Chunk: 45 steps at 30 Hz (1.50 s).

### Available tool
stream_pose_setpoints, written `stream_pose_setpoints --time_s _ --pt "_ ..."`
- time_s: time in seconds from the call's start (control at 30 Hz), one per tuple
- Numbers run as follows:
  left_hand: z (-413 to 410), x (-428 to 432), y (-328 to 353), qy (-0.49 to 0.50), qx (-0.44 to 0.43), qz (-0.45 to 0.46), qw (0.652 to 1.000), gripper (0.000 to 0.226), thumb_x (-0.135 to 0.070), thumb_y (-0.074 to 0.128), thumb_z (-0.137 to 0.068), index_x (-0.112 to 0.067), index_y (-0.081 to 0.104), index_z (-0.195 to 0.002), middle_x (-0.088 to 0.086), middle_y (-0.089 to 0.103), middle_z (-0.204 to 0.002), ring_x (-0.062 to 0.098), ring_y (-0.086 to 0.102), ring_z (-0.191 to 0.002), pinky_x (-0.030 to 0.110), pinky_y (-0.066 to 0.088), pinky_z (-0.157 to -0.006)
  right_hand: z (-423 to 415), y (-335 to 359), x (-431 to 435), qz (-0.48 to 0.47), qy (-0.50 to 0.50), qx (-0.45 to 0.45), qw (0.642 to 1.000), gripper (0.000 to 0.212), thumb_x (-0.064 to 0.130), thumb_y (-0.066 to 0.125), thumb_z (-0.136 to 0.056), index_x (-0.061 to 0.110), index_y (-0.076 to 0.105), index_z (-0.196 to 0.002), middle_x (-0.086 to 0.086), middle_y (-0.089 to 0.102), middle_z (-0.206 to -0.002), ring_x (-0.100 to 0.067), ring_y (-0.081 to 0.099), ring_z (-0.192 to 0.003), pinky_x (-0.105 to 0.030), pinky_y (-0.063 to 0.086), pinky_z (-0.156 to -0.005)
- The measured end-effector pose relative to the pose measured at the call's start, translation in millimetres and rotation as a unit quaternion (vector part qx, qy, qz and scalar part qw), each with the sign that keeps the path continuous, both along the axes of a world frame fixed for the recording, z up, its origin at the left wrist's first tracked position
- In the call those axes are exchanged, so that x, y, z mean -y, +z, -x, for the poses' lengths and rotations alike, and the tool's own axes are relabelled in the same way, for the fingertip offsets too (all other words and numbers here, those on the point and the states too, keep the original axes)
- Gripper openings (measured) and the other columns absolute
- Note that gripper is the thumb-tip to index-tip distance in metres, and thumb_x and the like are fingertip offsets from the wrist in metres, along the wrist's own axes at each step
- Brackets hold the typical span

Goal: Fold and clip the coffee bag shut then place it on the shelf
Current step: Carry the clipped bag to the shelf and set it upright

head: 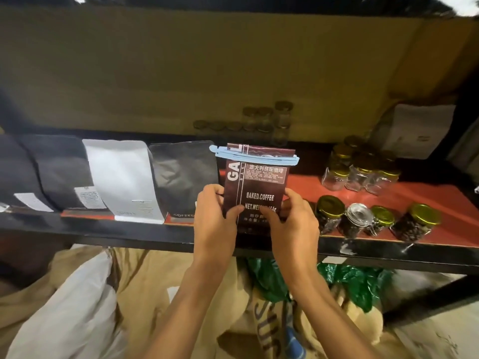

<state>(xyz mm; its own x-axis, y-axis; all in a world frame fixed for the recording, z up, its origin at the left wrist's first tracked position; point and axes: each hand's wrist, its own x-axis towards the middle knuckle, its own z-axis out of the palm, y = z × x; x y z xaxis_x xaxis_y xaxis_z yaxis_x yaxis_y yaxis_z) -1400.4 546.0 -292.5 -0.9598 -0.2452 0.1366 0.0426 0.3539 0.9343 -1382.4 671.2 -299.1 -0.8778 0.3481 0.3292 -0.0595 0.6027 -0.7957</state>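
A dark brown coffee bag with white lettering stands upright on the shelf, near its front edge. Its top is folded over and a light blue clip runs across the fold. My left hand grips the bag's lower left side, thumb on the front. On the lower right side my right hand holds it the same way. The bag's bottom edge is hidden behind my fingers.
Left of the bag stand a black pouch, a white pouch and more dark pouches. Right of it are gold-lidded jars of beans and empty jars. Burlap sacks and green plastic lie below the shelf.
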Motion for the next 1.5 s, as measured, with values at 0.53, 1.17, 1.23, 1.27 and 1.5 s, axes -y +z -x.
stream_pose_setpoints --time_s 0.53,1.17,1.23,1.27,1.5 --pt "17 3 -15 0.004 0.024 0.102 0.995 0.028 -0.019 0.073 -0.085 -0.022 0.048 -0.095 0.000 0.061 -0.099 0.020 0.060 -0.090 0.015 0.039 -0.060 9 -11 8 0.008 -0.011 0.025 1.000 0.035 0.022 0.070 -0.087 0.027 0.048 -0.114 0.007 0.064 -0.107 -0.014 0.064 -0.092 -0.037 0.055 -0.076" --pt "16 10 -21 -0.019 0.003 0.138 0.990 0.033 -0.023 0.072 -0.086 -0.013 0.051 -0.109 0.006 0.064 -0.110 0.020 0.065 -0.096 0.007 0.040 -0.060 8 -6 13 -0.025 -0.028 0.037 0.999 0.036 0.030 0.065 -0.091 0.027 0.049 -0.123 0.004 0.065 -0.110 -0.017 0.066 -0.091 -0.041 0.056 -0.076" --pt "14 10 -21 -0.021 -0.002 0.138 0.990 0.033 -0.023 0.072 -0.086 -0.012 0.052 -0.109 0.006 0.064 -0.109 0.020 0.066 -0.095 0.008 0.042 -0.062 7 -5 13 -0.033 -0.034 0.041 0.998 0.037 0.031 0.064 -0.092 0.024 0.049 -0.125 0.002 0.066 -0.112 -0.019 0.067 -0.093 -0.043 0.057 -0.076" --pt "14 11 -21 -0.021 -0.007 0.139 0.990 0.032 -0.023 0.072 -0.086 -0.012 0.052 -0.108 0.006 0.064 -0.109 0.019 0.065 -0.094 0.007 0.044 -0.060 7 -5 12 -0.038 -0.035 0.042 0.998 0.038 0.031 0.064 -0.092 0.023 0.049 -0.126 0.001 0.066 -0.113 -0.020 0.067 -0.095 -0.042 0.057 -0.076" --pt "10 14 -18 -0.030 -0.011 0.109 0.994 0.027 -0.018 0.070 -0.088 -0.015 0.049 -0.105 0.002 0.064 -0.108 0.015 0.062 -0.095 -0.002 0.043 -0.060 4 -3 11 -0.056 -0.034 0.064 0.996 0.032 0.035 0.060 -0.094 0.022 0.052 -0.122 0.001 0.068 -0.111 -0.022 0.068 -0.094 -0.045 0.058 -0.075"
